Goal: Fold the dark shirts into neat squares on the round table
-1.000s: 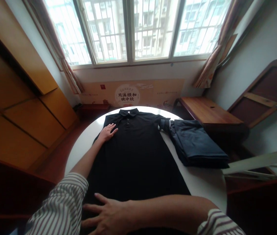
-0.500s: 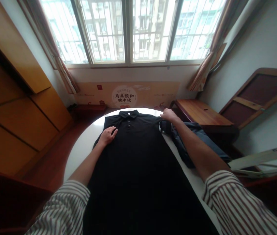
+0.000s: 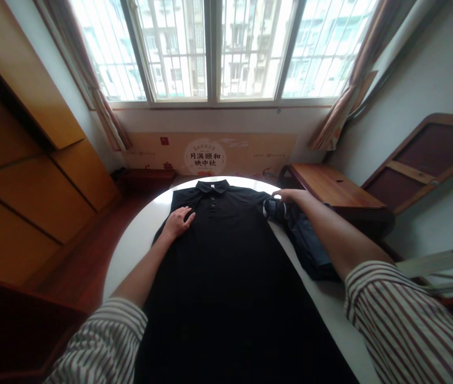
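A black polo shirt [image 3: 226, 277] lies spread face up, its collar at the far end and its buttoned placket showing. My left hand [image 3: 177, 222] rests on the shirt's upper left side with its fingers stretched out. At the far right, my right hand [image 3: 289, 196] pinches the end of the shirt's sleeve between thumb and fingers. Close below that hand is a dark bundle of cloth [image 3: 310, 248], partly covered by my forearm.
The shirt lies on a round white table [image 3: 124, 253]. Beyond its right edge stands a low wooden table [image 3: 334, 184], with a wood-framed panel [image 3: 422, 154] leaning by the wall. Wooden cabinets [image 3: 22, 208] line the left, and a barred window [image 3: 210, 53] fills the far wall.
My right hand has shifted outward to the right and slightly nearer me, and the sleeve end reaches further right. My left hand stays flat on the shirt.
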Demonstrator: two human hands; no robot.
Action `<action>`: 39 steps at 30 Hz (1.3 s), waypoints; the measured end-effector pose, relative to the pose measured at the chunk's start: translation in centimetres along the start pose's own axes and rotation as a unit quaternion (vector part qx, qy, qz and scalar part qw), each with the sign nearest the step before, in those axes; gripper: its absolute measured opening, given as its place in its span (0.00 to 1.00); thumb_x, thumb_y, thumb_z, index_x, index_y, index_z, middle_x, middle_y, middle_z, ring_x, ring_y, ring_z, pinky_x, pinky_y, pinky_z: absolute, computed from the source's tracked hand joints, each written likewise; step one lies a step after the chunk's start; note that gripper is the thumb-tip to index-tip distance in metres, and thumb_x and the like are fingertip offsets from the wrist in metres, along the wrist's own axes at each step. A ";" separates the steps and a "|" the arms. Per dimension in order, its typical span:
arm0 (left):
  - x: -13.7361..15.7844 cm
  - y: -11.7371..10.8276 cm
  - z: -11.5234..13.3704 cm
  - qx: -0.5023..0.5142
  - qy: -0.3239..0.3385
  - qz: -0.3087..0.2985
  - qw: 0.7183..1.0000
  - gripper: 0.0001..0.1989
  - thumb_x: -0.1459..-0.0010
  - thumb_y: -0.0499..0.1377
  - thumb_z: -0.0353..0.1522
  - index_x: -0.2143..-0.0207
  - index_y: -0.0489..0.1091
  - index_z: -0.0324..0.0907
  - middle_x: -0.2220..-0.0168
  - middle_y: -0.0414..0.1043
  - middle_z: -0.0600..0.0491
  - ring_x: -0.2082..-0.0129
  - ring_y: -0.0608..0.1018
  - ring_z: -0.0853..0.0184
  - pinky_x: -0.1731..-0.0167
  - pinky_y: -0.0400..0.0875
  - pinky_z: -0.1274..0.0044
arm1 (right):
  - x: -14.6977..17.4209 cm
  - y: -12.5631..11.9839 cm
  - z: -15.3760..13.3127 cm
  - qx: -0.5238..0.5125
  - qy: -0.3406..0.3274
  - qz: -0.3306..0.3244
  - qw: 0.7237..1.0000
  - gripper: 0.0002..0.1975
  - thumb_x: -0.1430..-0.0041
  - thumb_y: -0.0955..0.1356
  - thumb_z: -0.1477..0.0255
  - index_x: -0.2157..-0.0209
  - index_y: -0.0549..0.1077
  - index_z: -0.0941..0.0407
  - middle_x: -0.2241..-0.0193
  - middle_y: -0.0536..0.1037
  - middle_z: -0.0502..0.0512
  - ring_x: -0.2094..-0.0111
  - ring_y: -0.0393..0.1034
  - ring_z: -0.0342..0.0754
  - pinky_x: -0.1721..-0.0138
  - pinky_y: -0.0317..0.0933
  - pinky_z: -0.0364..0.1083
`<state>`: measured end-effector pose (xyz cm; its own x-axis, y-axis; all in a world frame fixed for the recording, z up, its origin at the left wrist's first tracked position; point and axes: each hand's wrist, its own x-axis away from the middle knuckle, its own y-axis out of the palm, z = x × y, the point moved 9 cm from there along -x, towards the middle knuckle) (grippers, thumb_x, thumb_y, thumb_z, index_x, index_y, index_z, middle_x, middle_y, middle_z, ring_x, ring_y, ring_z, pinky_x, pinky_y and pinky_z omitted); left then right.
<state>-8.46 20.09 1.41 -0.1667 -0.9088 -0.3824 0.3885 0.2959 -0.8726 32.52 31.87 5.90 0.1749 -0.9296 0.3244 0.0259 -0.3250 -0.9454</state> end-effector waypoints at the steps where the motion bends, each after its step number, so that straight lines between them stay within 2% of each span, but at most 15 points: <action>1: 0.0 0.0 0.0 -0.001 -0.001 -0.001 1.000 0.26 0.33 0.49 0.45 0.45 0.72 0.34 0.43 0.71 0.41 0.40 0.71 0.57 0.37 0.62 0.66 | -0.1 0.0 0.0 0.000 0.001 0.002 1.000 0.24 0.50 0.70 0.81 0.51 0.78 0.53 0.55 0.80 0.58 0.59 0.75 0.53 0.63 0.68 0.45; 6: 0.0 0.0 -0.2 -0.006 -0.007 -0.008 1.000 0.27 0.33 0.49 0.45 0.45 0.71 0.35 0.42 0.70 0.42 0.39 0.70 0.57 0.37 0.61 0.66 | 0.1 -0.9 -0.2 0.001 0.017 0.047 0.999 0.17 0.45 0.67 0.80 0.54 0.79 0.57 0.62 0.81 0.59 0.62 0.76 0.51 0.61 0.67 0.45; 10: 0.1 -0.1 -0.1 -0.001 -0.007 -0.004 1.000 0.26 0.33 0.49 0.45 0.45 0.72 0.35 0.43 0.71 0.42 0.40 0.70 0.57 0.37 0.61 0.66 | 0.5 -3.4 -1.7 0.002 0.011 0.133 0.991 0.20 0.40 0.63 0.81 0.49 0.77 0.60 0.54 0.79 0.63 0.54 0.74 0.51 0.53 0.64 0.44; 13: 0.1 -0.2 0.0 0.001 -0.006 0.002 1.000 0.25 0.33 0.49 0.45 0.46 0.72 0.37 0.43 0.71 0.43 0.40 0.71 0.57 0.38 0.62 0.66 | 1.0 -5.4 -4.0 0.001 -0.015 0.198 0.980 0.19 0.39 0.62 0.81 0.50 0.76 0.61 0.49 0.75 0.65 0.48 0.70 0.52 0.49 0.61 0.43; 17: 0.1 -0.3 0.0 0.002 -0.006 0.002 1.000 0.24 0.33 0.50 0.45 0.46 0.72 0.39 0.43 0.71 0.44 0.40 0.71 0.57 0.38 0.63 0.65 | 1.5 -7.0 -8.0 -0.002 -0.041 0.242 0.969 0.13 0.38 0.65 0.75 0.55 0.77 0.63 0.49 0.73 0.68 0.50 0.70 0.57 0.50 0.61 0.45; 19: 0.1 -0.3 0.0 0.001 -0.007 0.000 1.000 0.25 0.33 0.50 0.45 0.46 0.72 0.38 0.43 0.71 0.44 0.40 0.71 0.57 0.38 0.63 0.65 | 1.7 -7.3 -10.2 -0.004 -0.052 0.254 0.966 0.14 0.37 0.66 0.72 0.53 0.75 0.64 0.48 0.71 0.70 0.50 0.70 0.59 0.50 0.62 0.47; 22: 0.1 -0.2 0.0 0.002 -0.009 0.000 1.000 0.25 0.33 0.50 0.45 0.46 0.72 0.38 0.43 0.71 0.43 0.40 0.71 0.57 0.38 0.62 0.65 | 2.0 -6.4 -13.6 -0.004 -0.076 0.260 0.963 0.19 0.37 0.64 0.77 0.45 0.68 0.62 0.45 0.67 0.71 0.48 0.68 0.60 0.49 0.63 0.49; 25: 0.1 -0.1 0.0 0.000 -0.009 0.001 1.000 0.25 0.33 0.50 0.45 0.46 0.72 0.37 0.43 0.71 0.43 0.40 0.71 0.56 0.38 0.62 0.65 | 2.3 -3.6 -16.9 -0.001 -0.102 0.239 0.966 0.27 0.38 0.62 0.83 0.38 0.60 0.57 0.42 0.64 0.70 0.45 0.67 0.59 0.50 0.63 0.50; 27: 0.1 -0.1 0.0 -0.004 -0.009 -0.003 1.000 0.25 0.33 0.50 0.45 0.45 0.71 0.36 0.42 0.71 0.42 0.40 0.70 0.56 0.38 0.62 0.65 | 2.2 -0.9 -18.6 -0.001 -0.112 0.205 0.972 0.30 0.40 0.64 0.82 0.37 0.59 0.55 0.42 0.65 0.70 0.47 0.69 0.59 0.52 0.65 0.50; 29: 0.1 0.0 0.0 -0.007 -0.009 -0.006 1.000 0.26 0.33 0.50 0.45 0.45 0.71 0.35 0.42 0.71 0.41 0.40 0.70 0.55 0.38 0.62 0.65 | 1.8 1.5 -19.6 -0.006 -0.111 0.166 0.980 0.28 0.42 0.68 0.79 0.40 0.63 0.56 0.45 0.70 0.69 0.50 0.73 0.58 0.55 0.66 0.49; 31: 0.1 -0.1 0.1 -0.009 -0.010 -0.005 1.000 0.26 0.33 0.51 0.45 0.45 0.71 0.36 0.42 0.70 0.42 0.40 0.70 0.56 0.38 0.62 0.65 | 1.1 2.8 -19.7 -0.017 -0.102 0.136 0.985 0.23 0.43 0.71 0.71 0.45 0.70 0.57 0.50 0.75 0.67 0.54 0.75 0.58 0.57 0.67 0.48; 34: 0.2 -0.2 0.2 -0.009 -0.008 -0.002 1.000 0.26 0.33 0.50 0.45 0.45 0.71 0.36 0.42 0.71 0.42 0.40 0.70 0.56 0.38 0.62 0.66 | -0.5 2.0 -18.0 -0.042 -0.077 0.133 0.987 0.19 0.37 0.66 0.57 0.53 0.76 0.56 0.54 0.79 0.63 0.55 0.75 0.55 0.57 0.67 0.46; 36: 0.2 -0.2 0.2 -0.008 -0.007 0.000 1.000 0.26 0.33 0.50 0.45 0.45 0.71 0.36 0.42 0.71 0.42 0.40 0.71 0.56 0.38 0.62 0.66 | -1.6 0.4 -15.7 -0.055 -0.042 0.155 0.985 0.22 0.34 0.61 0.56 0.54 0.77 0.57 0.53 0.79 0.64 0.53 0.75 0.54 0.56 0.66 0.45; 39: 0.2 -0.2 0.1 -0.006 -0.009 0.004 1.000 0.25 0.33 0.51 0.45 0.45 0.71 0.38 0.43 0.71 0.43 0.41 0.71 0.56 0.38 0.63 0.66 | -3.2 -1.2 -12.2 -0.063 0.014 0.180 0.981 0.21 0.33 0.61 0.62 0.51 0.76 0.61 0.52 0.77 0.68 0.52 0.74 0.54 0.54 0.65 0.45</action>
<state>-8.44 19.86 1.55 -0.1474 -0.9113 -0.3845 0.3784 0.3072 -0.8732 19.95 33.16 6.42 0.1226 -0.9921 -0.0284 -0.1557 0.0090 -0.9878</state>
